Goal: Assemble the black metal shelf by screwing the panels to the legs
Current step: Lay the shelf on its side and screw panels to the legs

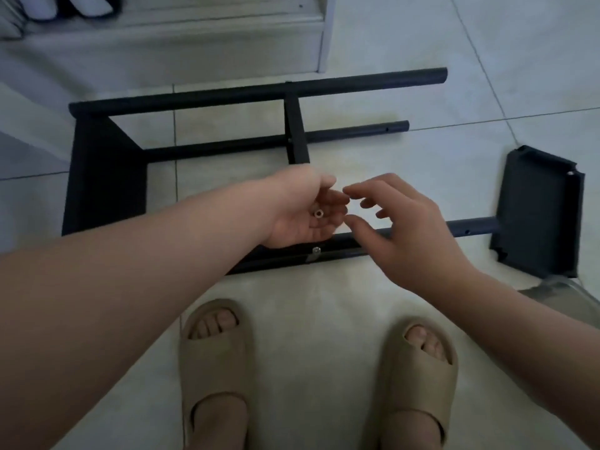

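- Watching the head feed here: the black shelf [259, 90] is lying on its side on the pale tile floor [422, 40]. Its long axis runs left to right, with the open leg ends pointing right.
- At the far left, one flat matte-black panel [107, 164] stands on edge and joins the round tube legs.
- A second, narrower panel [297, 134] crosses between the two far legs around the middle.
- The left hand [302, 209] is palm-up over the near leg [470, 227]. Its fingers are cupped inward around a small silver nut [317, 213] sitting in the palm.
- Just below that hand, a silver screw [315, 250] sticks out of the near leg.
- The right hand [412, 228] is loosely spread with the fingers bent and thumb and forefinger apart. It has nothing in it, and its tips are just beside the left hand's fingers.
- At the far right, another black panel [539, 212] with folded rims sits tilted at the end of the near leg. I can't tell if it's fastened.
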